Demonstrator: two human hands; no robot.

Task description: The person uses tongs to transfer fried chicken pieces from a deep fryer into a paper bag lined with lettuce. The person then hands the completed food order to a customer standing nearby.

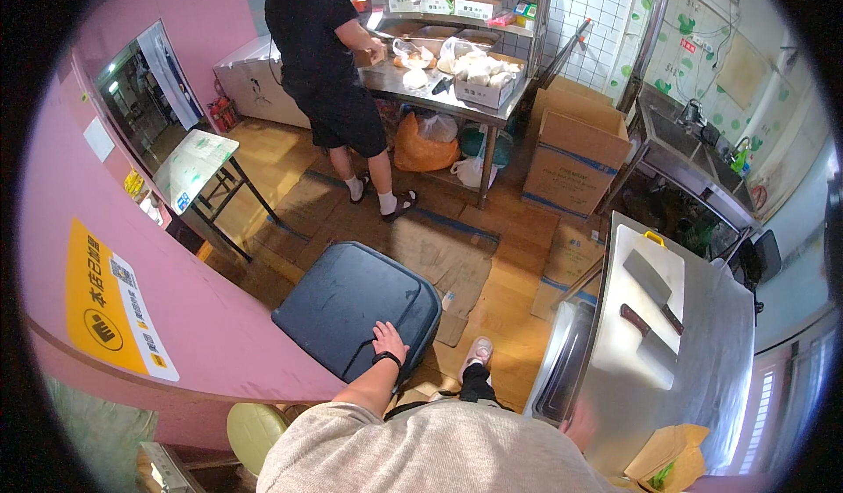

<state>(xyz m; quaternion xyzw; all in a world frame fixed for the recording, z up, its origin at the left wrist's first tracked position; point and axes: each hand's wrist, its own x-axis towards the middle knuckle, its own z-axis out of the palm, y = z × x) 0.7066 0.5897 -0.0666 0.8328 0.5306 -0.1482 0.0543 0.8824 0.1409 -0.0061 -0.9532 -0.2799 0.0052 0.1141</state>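
Observation:
My left hand (391, 342) rests on the lid of a large dark blue-grey lidded bin (347, 295), close to the lid's near edge. Its fingers are stretched out and apart, and a dark band circles the wrist. The lid is down, so whatever the bin contains is hidden. At the near left edge of the stainless steel table (606, 405), my right hand (580, 424) is smeared by motion and partly cut off by my body. Its fingers cannot be made out. Beside it stands a clear-sided container (559, 366).
Two cleavers (648, 278) lie on a white cutting board (654, 256). A paper bag (672, 453) with greens sits at lower right. Flattened cardboard (421, 256) covers the floor. Ahead, a person in black (320, 63) stands at a steel counter (417, 93); a cardboard box (575, 155) is right of it.

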